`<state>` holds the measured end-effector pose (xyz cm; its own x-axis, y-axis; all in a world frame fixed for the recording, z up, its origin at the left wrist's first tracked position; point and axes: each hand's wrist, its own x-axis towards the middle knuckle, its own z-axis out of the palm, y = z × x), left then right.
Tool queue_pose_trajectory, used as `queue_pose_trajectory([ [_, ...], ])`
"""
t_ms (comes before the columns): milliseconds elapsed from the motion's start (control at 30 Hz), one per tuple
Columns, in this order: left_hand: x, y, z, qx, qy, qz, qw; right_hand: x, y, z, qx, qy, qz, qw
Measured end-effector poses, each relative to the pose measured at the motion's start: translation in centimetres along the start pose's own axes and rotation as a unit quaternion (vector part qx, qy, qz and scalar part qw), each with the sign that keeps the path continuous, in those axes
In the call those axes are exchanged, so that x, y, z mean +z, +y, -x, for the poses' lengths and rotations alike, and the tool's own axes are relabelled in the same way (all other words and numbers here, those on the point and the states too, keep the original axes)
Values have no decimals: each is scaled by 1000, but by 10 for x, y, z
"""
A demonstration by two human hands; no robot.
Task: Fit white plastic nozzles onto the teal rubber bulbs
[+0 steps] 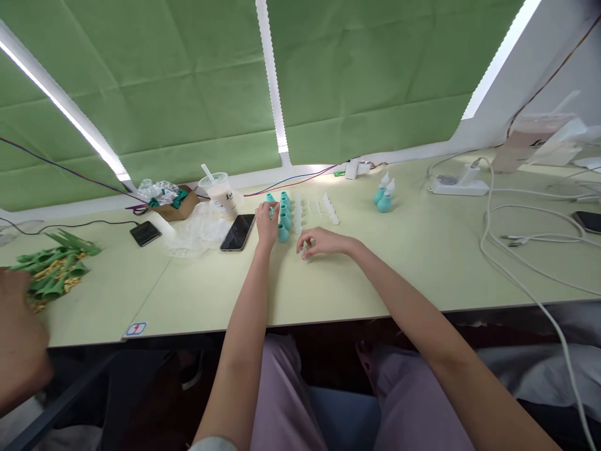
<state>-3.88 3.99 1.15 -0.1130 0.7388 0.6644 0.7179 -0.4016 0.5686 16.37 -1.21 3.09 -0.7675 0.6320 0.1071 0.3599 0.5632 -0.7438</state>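
On the table, several teal rubber bulbs with open necks stand in rows. My left hand is at the left row, its fingers closed around one teal bulb that they partly cover. To the right of the bulbs, my right hand is low over the tabletop. Its thumb and fingers pinch a small whitish translucent piece. Beyond that hand lie rows of white translucent nozzle tips. Farther right, a few teal bulbs with white tips fitted stand upright together.
A phone, a plastic bag and a drink cup are left of the bulbs. A cardboard box stands behind. Another person's hand is near green parts. White cables and a power strip lie right.
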Motion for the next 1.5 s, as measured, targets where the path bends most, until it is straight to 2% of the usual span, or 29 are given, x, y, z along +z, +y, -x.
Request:
queue_pose_trajectory([
  [67, -3, 5, 0, 9, 7, -14, 1000, -3, 8, -2, 17, 68, -20, 997],
  [167, -6, 22, 1, 47, 2, -22, 999, -17, 19, -2, 35, 246, -41, 968],
  [267, -2, 45, 6, 104, -67, 18, 992, -30, 27, 0, 59, 397, -61, 914],
  [367, 9, 63, 15, 131, -166, 35, 977, -32, 30, 1, 103, 446, -47, 888],
  [433, 16, 68, 21, 128, -181, 17, 975, -28, 30, 0, 132, 448, -24, 884],
  [600, 19, 64, 25, 114, -128, -31, 985, -17, 22, -4, 153, 438, -4, 886],
  [700, 17, 61, 21, 101, -121, -13, 987, -20, 19, -2, 147, 417, 23, 896],
  [867, 17, 52, 11, -34, -127, 139, 981, -34, 32, -2, 170, 397, 184, 883],
  [1000, 14, 41, 3, -101, -84, 228, 965, -43, 49, -21, 224, 281, 358, 862],
  [1100, 12, 36, 1, -120, -70, 262, 955, -47, 55, -39, 241, 202, 431, 845],
  [1267, 11, 30, 0, -128, -69, 295, 944, -50, 58, -52, 287, 173, 425, 841],
  [1500, 7, 34, -1, -151, -84, 349, 921, -40, 59, -52, 273, 169, 429, 844],
])
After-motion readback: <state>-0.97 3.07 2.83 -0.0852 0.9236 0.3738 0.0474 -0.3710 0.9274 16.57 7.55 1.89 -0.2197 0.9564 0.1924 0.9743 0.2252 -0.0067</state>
